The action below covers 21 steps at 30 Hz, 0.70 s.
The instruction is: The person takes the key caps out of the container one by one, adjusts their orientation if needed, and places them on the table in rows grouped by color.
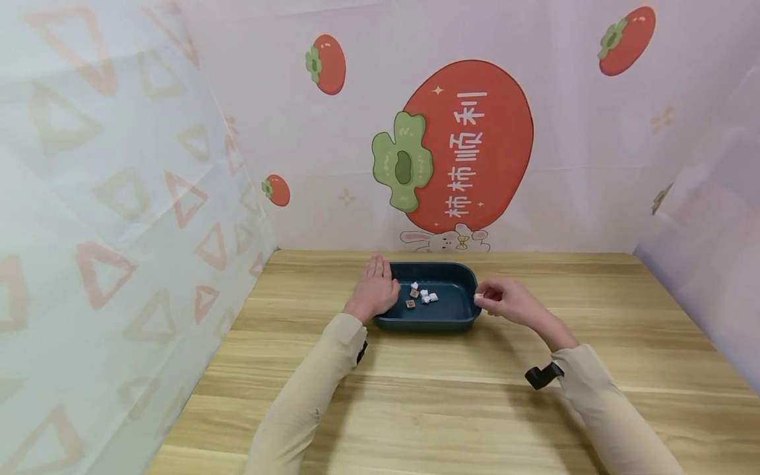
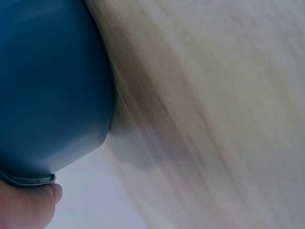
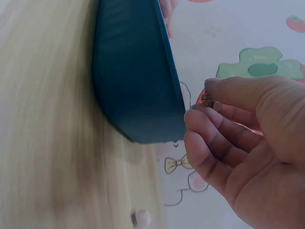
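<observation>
Persimmon-printed sheeting (image 1: pixel 564 165) stands behind a wood-grain tabletop (image 1: pixel 445 409). In the head view, a dark-blue baking dish (image 1: pixel 457 302) lies lengthwise between the hands, small white-and-brown blocks (image 1: pixel 433 297) inside; the left hand (image 1: pixel 375 290), fingers straight, rests on its left end, while the right hand (image 1: pixel 507 302) pinches another block (image 1: pixel 477 297) at the right end, the dish just to its left. The left wrist view shows mostly the dish's outer wall. The right wrist view shows the pinched block just beside the rim and a loose block (image 3: pixel 143 219) on the tabletop.
</observation>
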Each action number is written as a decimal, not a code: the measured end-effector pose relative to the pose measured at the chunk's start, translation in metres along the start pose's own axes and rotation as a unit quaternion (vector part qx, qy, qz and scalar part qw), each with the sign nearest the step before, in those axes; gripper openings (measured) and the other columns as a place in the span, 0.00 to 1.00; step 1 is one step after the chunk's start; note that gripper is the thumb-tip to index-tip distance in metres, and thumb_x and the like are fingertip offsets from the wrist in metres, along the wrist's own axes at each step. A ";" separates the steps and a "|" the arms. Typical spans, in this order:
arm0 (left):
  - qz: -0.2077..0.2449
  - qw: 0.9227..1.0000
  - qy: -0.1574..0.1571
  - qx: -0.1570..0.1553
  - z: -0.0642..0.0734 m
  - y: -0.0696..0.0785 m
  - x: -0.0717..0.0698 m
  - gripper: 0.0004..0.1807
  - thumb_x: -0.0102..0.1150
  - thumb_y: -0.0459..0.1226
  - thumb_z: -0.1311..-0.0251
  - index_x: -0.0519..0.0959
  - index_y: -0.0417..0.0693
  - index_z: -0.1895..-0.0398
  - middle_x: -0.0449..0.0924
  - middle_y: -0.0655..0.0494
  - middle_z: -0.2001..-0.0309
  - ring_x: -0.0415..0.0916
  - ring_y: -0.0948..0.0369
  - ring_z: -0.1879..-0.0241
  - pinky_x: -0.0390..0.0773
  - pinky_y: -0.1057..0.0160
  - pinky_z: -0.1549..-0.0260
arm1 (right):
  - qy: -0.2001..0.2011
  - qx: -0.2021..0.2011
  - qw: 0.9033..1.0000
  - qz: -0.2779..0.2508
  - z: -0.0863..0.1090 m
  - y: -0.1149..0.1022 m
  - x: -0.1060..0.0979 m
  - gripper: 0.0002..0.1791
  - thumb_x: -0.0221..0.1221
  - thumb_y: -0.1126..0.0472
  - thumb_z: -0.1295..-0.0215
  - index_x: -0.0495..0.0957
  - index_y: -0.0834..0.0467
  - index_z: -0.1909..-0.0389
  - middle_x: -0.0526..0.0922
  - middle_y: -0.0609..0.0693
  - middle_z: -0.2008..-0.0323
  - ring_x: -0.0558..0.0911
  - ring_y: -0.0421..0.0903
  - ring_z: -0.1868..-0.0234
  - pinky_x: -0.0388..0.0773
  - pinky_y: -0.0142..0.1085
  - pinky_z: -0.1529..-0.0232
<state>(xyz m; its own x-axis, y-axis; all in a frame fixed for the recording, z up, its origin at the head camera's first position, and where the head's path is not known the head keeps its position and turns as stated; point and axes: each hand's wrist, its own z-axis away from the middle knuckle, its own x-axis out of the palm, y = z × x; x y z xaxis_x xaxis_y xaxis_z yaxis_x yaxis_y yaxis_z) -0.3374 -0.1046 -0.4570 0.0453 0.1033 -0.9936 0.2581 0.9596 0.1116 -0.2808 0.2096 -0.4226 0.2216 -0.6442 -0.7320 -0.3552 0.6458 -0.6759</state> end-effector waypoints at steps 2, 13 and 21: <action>-0.002 1.000 0.001 -0.003 0.000 0.001 0.000 0.36 0.29 0.50 0.25 0.45 0.37 0.22 0.35 0.43 0.20 0.34 0.49 0.20 0.40 0.52 0.23 | -0.001 -0.004 1.000 -0.006 0.002 0.004 -0.001 0.10 0.62 0.59 0.34 0.81 0.61 0.57 0.83 0.55 0.71 0.81 0.48 0.74 0.79 0.34 0.73; -0.001 1.000 0.002 0.004 0.002 0.001 -0.002 0.36 0.29 0.49 0.24 0.45 0.35 0.23 0.36 0.40 0.21 0.34 0.47 0.21 0.41 0.52 0.23 | -0.007 0.001 1.000 -0.019 0.016 0.028 -0.010 0.09 0.62 0.61 0.34 0.80 0.63 0.60 0.83 0.60 0.72 0.81 0.48 0.76 0.79 0.33 0.75; -0.003 1.000 0.005 0.009 0.002 0.001 -0.002 0.35 0.28 0.48 0.24 0.46 0.34 0.23 0.36 0.39 0.21 0.34 0.47 0.21 0.42 0.51 0.23 | -0.004 0.020 1.000 0.019 0.022 0.052 -0.014 0.11 0.62 0.58 0.34 0.81 0.62 0.59 0.82 0.51 0.74 0.77 0.40 0.75 0.76 0.31 0.75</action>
<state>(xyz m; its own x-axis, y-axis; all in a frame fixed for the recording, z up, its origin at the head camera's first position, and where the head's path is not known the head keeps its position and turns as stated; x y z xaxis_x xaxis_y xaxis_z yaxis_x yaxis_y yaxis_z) -0.3354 -0.1045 -0.4546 0.0332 0.1000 -0.9944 0.2748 0.9557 0.1053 -0.2822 0.2613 -0.4494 0.2164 -0.6152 -0.7581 -0.3265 0.6861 -0.6501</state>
